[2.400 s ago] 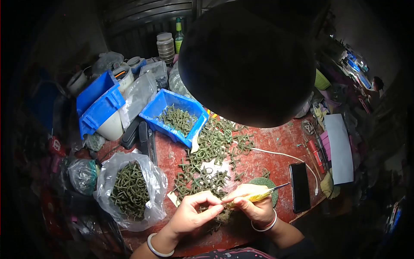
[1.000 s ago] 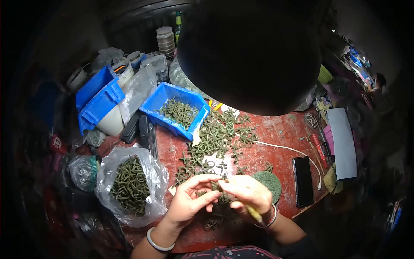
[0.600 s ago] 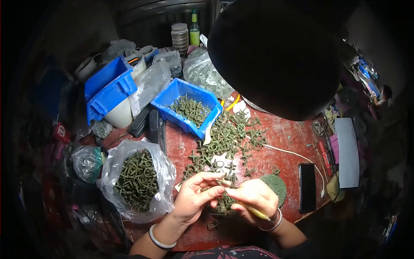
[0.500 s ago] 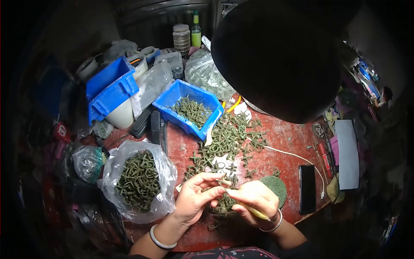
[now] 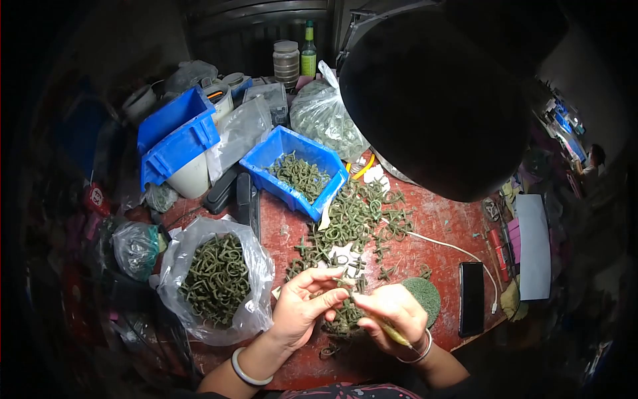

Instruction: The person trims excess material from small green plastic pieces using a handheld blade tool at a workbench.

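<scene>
My left hand is closed, its thumb and fingers pinching a small green ring-shaped piece that is mostly hidden by the fingertips. Close against it on the right, my right hand is wrapped round a slim tool with a yellowish handle; the tip is too small to make out. Under and beyond both hands spreads a loose heap of similar green ring and cross pieces. A round green pad lies just behind my right hand.
At left stands a clear plastic bag full of green pieces. A blue bin holds more, with another blue bin tilted behind. A phone and white cable lie right. A dark round lamp shade overhangs the table.
The whole view has shifted slightly downward. Both hands stay together in nearly the same pose, and the piece and tool at the fingertips have turned a little.
</scene>
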`<state>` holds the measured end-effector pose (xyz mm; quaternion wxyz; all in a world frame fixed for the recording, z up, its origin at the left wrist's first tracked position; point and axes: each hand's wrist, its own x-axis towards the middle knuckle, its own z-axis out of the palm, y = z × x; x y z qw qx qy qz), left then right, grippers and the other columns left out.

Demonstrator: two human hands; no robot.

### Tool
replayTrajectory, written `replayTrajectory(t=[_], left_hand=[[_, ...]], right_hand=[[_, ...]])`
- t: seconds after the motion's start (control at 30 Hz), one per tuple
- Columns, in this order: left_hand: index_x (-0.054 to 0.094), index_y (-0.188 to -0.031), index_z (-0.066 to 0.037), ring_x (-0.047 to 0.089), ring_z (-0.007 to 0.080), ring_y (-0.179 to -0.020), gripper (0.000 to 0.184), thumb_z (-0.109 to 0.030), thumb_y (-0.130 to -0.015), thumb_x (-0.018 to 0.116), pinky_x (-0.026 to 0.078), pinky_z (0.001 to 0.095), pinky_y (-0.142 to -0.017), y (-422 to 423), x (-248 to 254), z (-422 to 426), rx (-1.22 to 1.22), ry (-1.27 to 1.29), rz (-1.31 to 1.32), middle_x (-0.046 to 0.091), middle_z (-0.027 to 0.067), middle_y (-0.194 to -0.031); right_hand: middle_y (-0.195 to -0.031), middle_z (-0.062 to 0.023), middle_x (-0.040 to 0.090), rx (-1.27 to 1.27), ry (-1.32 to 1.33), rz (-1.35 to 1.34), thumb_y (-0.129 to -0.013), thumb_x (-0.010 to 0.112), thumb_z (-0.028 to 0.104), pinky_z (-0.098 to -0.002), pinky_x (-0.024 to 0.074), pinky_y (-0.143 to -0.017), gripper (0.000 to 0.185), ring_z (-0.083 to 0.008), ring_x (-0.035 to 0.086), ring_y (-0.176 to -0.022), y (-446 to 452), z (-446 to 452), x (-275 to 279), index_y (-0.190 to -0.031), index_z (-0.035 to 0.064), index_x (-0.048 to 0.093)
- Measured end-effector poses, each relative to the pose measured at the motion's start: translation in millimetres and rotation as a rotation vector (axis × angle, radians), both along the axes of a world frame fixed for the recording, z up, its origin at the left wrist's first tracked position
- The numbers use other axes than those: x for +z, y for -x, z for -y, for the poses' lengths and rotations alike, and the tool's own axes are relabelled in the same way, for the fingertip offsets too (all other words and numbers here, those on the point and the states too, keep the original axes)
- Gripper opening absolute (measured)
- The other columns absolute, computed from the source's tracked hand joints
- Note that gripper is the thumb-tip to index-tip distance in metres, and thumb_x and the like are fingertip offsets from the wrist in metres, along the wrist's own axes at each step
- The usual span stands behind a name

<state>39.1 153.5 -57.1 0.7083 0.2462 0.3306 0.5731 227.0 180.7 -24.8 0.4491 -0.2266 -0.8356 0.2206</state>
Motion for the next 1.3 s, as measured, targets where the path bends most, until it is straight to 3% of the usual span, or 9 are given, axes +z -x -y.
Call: replayTrajectory(t=[0.1, 0.2, 0.27, 0.43, 0.7, 0.87, 0.97, 1.2, 1.3], left_hand=[[0.056, -0.117, -0.003, 0.058, 0.0107, -0.071, 0.033, 0.002, -0.086, 0.064, 0.046, 0.0186, -0.053, 0.2, 1.6, 0.5, -0.004, 0.03, -0.014, 0.065, 0.0143, -0.105], [0.056, -0.117, -0.002, 0.058, 0.0104, -0.071, 0.034, 0.001, -0.085, 0.065, 0.046, 0.0187, -0.053, -1.2, 6.0, 1.9, -0.047, 0.064, -0.033, 0.065, 0.0125, -0.102], [0.058, -0.117, -0.002, 0.061, 0.0091, -0.081, 0.032, 0.0, -0.086, 0.066, 0.048, 0.0185, -0.056, -0.3, 3.1, 2.0, -0.131, 0.033, -0.057, 0.065, 0.0084, -0.102], [0.057, -0.119, -0.001, 0.061, 0.0093, -0.08, 0.034, -0.004, -0.086, 0.067, 0.048, 0.0191, -0.056, -2.6, 8.0, 2.8, -0.189, -0.025, -0.164, 0.064, 0.0056, -0.097], [0.058, -0.117, 0.001, 0.064, 0.0129, -0.082, 0.03, -0.005, -0.088, 0.064, 0.051, 0.02, -0.059, 7.0, 1.4, 2.2, -0.377, 0.129, 0.163, 0.064, 0.0085, -0.102], [0.056, -0.112, 0.0, 0.067, 0.0148, -0.083, 0.031, -0.001, -0.083, 0.068, 0.054, 0.0212, -0.063, 8.7, 7.3, 0.6, -0.127, 0.014, 0.162, 0.065, 0.015, -0.102], [0.056, -0.117, 0.0, 0.067, 0.0156, -0.086, 0.035, 0.001, -0.084, 0.066, 0.055, 0.0222, -0.068, 10.5, 6.3, 1.0, -0.123, 0.011, 0.216, 0.064, 0.0132, -0.103], [0.055, -0.122, 0.002, 0.066, 0.0162, -0.088, 0.038, 0.0, -0.086, 0.065, 0.056, 0.024, -0.074, 11.1, 0.8, 3.2, -0.157, 0.033, 0.283, 0.064, 0.0121, -0.105], [0.055, -0.123, 0.002, 0.066, 0.016, -0.088, 0.038, -0.001, -0.086, 0.065, 0.056, 0.024, -0.074, 10.8, 1.2, 3.0, -0.162, 0.038, 0.301, 0.064, 0.0124, -0.105]], right_hand=[[-0.084, -0.0103, 0.063, 0.042, 0.028, -0.016, -0.078, 0.073, 0.004, -0.0346, 0.0508, -0.068, 0.033, -0.0253, 0.061, -0.073, -0.3, -0.5, 0.3, -0.109, -0.0024, 0.064], [-0.085, -0.0101, 0.064, -0.138, 0.101, -0.158, -0.075, 0.074, 0.001, -0.0316, 0.0504, -0.064, 0.029, -0.0218, 0.062, -0.073, -3.6, 1.0, -7.6, -0.103, 0.0025, 0.067], [-0.084, -0.0093, 0.063, -0.181, 0.092, -0.085, -0.074, 0.075, 0.001, -0.0304, 0.0497, -0.063, 0.028, -0.0208, 0.061, -0.072, -1.7, -0.4, -11.1, -0.101, 0.0035, 0.068], [-0.082, -0.0067, 0.059, -0.223, 0.164, 0.0, -0.071, 0.078, 0.0, -0.0275, 0.0481, -0.061, 0.026, -0.0183, 0.06, -0.072, -1.1, -0.3, -9.9, -0.096, 0.0073, 0.07], [-0.081, -0.005, 0.059, -0.074, 0.227, 0.004, -0.072, 0.078, 0.003, -0.0261, 0.0493, -0.067, 0.027, -0.0187, 0.061, -0.076, -8.2, -3.9, -5.1, -0.097, 0.0096, 0.071], [-0.086, -0.0129, 0.064, -0.032, 0.181, -0.258, -0.08, 0.075, 0.01, -0.0316, 0.0502, -0.063, 0.037, -0.0204, 0.063, -0.071, -8.3, 8.3, -14.1, -0.112, 0.0008, 0.058], [-0.084, -0.011, 0.066, 0.065, 0.018, -0.092, -0.077, 0.078, 0.011, -0.0334, 0.052, -0.066, 0.034, -0.024, 0.064, -0.073, -4.5, 2.9, -2.6, -0.106, 0.0, 0.065], [-0.085, -0.0104, 0.065, -0.094, -0.032, -0.038, -0.074, 0.079, 0.008, -0.0334, 0.0519, -0.066, 0.033, -0.024, 0.063, -0.073, -4.2, 2.3, -7.4, -0.105, 0.0012, 0.067], [-0.084, -0.0098, 0.065, -0.002, 0.052, -0.081, -0.074, 0.078, 0.007, -0.0332, 0.0515, -0.066, 0.033, -0.0236, 0.063, -0.073, -6.0, 3.7, -2.1, -0.104, 0.0017, 0.067]])
